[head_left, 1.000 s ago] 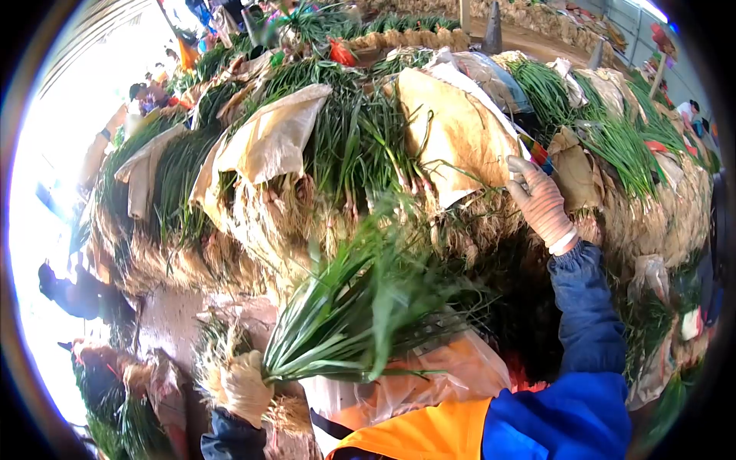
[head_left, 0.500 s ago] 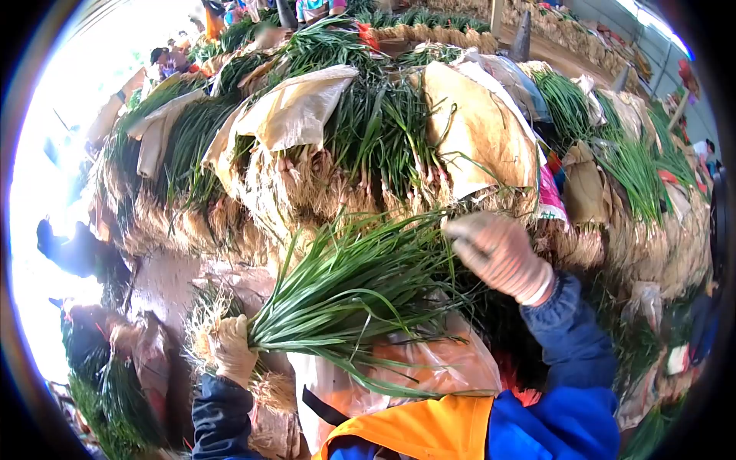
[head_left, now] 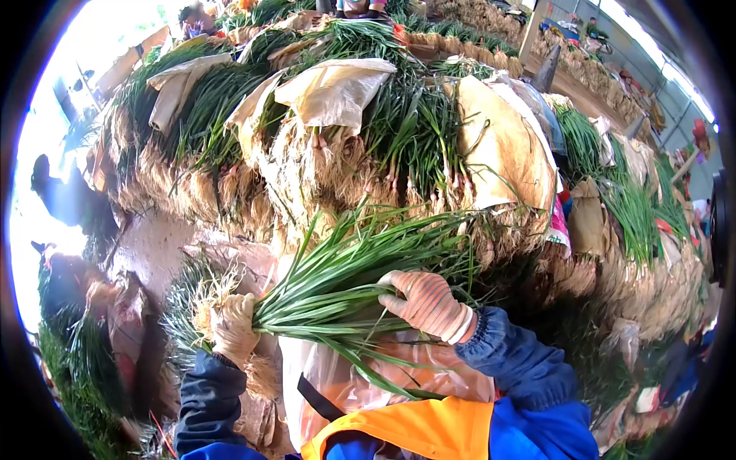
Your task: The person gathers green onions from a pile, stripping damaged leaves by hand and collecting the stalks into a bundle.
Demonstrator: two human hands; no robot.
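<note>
My left hand (head_left: 234,326), in a pale work glove, is closed around the lower stems of a bunch of long-leaved greens (head_left: 349,268). The bunch's tangled pale roots (head_left: 217,295) stick out past the left side of that fist, and the leaves fan out to the right. Over the leaves lies my right hand (head_left: 429,303), in a striped orange-and-white glove. Its thumb and fingers are drawn together on a few leaves at the near side of the bunch. A clear plastic apron (head_left: 307,368) covers my lap beneath the greens.
Ahead stands a long heap of rooted greens (head_left: 418,130), partly covered by tan sheets (head_left: 506,146) and a whitish sack (head_left: 337,88). More greens (head_left: 96,349) are at lower left. Another person (head_left: 360,8) is at the top.
My right hand has moved left and down from the leaf tips onto the bunch, closing on some leaves. My left hand still grips the stems. The camera view has shifted slightly.
</note>
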